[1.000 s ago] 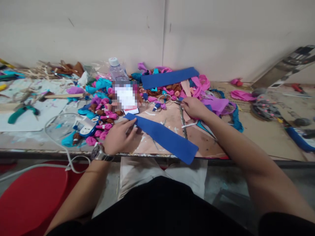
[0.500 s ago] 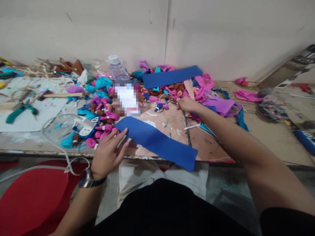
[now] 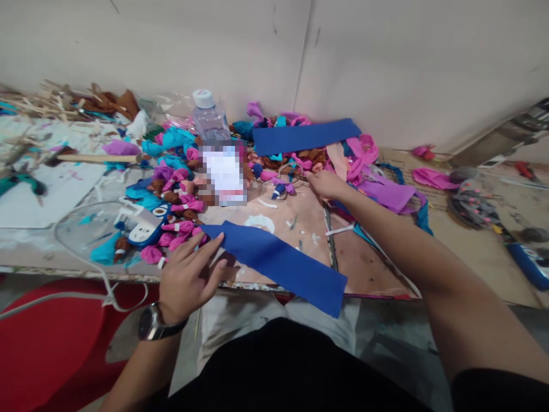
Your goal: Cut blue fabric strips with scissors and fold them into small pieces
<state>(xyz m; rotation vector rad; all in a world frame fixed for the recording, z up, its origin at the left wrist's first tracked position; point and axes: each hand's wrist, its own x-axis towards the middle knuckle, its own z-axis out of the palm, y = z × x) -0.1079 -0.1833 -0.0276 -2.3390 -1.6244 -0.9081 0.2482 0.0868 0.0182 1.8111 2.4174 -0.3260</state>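
Note:
My left hand [image 3: 189, 280], wearing a wristwatch [image 3: 160, 321], rests its outstretched fingers on the left end of a blue strip [image 3: 278, 257] of paper or cloth. The thumb stands apart. The strip's right end hangs past the table's front edge. Farther back, my right hand [image 3: 328, 184] has its fingers closed on a pair of scissors [image 3: 290, 167], whose loops point left; the blades are mostly hidden by the hand. Behind it lies a second blue strip [image 3: 306, 136] on a colourful heap.
Pink, brown and blue tied bundles [image 3: 184, 206] surround a blurred bright screen [image 3: 225, 171] and a clear bottle [image 3: 210, 120]. A white plug with cable [image 3: 146, 226] is at left, near a hammer [image 3: 96, 158] and green-handled pliers [image 3: 26, 183]. A red stool [image 3: 51, 349] stands below.
The view has shifted slightly. The near blue strip has turned a little, and its left end now shows a fold by my left fingers. My right hand stays at the scissors.

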